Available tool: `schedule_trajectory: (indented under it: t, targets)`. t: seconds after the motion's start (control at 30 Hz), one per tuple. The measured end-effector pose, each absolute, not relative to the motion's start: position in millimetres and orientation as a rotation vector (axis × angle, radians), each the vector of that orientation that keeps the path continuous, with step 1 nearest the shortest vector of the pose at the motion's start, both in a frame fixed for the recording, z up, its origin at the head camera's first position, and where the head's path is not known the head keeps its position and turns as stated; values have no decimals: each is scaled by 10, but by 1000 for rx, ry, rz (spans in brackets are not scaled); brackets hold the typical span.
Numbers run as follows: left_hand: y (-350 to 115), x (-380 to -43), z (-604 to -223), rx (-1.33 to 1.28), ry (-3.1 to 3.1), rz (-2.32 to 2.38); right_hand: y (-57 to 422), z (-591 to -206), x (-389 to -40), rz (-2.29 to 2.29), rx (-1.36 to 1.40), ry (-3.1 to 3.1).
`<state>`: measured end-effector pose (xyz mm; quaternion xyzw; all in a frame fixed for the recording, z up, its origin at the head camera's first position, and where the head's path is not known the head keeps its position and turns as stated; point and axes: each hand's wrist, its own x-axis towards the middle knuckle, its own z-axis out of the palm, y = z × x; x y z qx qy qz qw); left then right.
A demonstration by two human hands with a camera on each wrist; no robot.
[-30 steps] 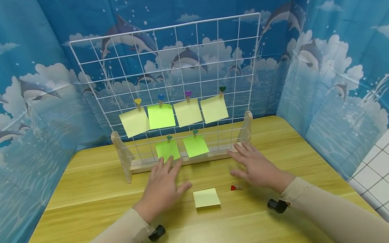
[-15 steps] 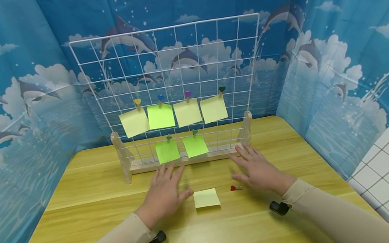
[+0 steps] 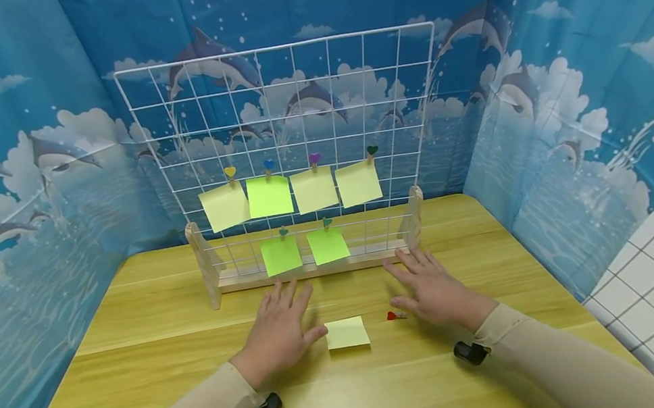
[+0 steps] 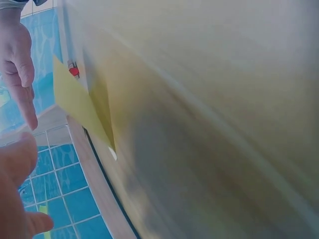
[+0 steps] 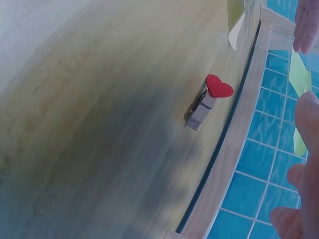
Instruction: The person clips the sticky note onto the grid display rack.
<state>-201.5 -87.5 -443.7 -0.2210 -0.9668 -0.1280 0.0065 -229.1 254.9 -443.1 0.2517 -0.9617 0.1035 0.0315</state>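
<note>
My left hand (image 3: 278,336) is held over the table with its fingers spread, its thumb near the left edge of a pale yellow sticky note (image 3: 347,333). To the right of that note lies a small wooden clothespin (image 5: 199,110) with a red heart (image 5: 219,86) on it. Just beyond the clothespin, my right hand (image 3: 438,292) is spread too and holds nothing. The left wrist view shows the yellow note (image 4: 79,99) standing partly up from the table, its far side folded or lifted.
A white wire grid (image 3: 282,115) on a wooden stand (image 3: 206,266) rises behind the hands. Heart clips hold pale yellow notes (image 3: 358,184) and a lime note (image 3: 269,196) in an upper row, with two green notes (image 3: 328,245) below. Dolphin-print curtains (image 3: 290,4) surround the table (image 3: 136,350).
My left hand has drawn back toward me, away from the lower green note. The right hand has shifted slightly toward me. The note and clothespin have stayed put.
</note>
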Motion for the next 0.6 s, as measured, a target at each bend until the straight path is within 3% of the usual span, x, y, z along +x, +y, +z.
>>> schedule_trajectory:
  t: [0.6]
  targets:
    - [-817,-1967,-4553,-713,-3082,-429,2513,-4537,-2243,345,808,-2974]
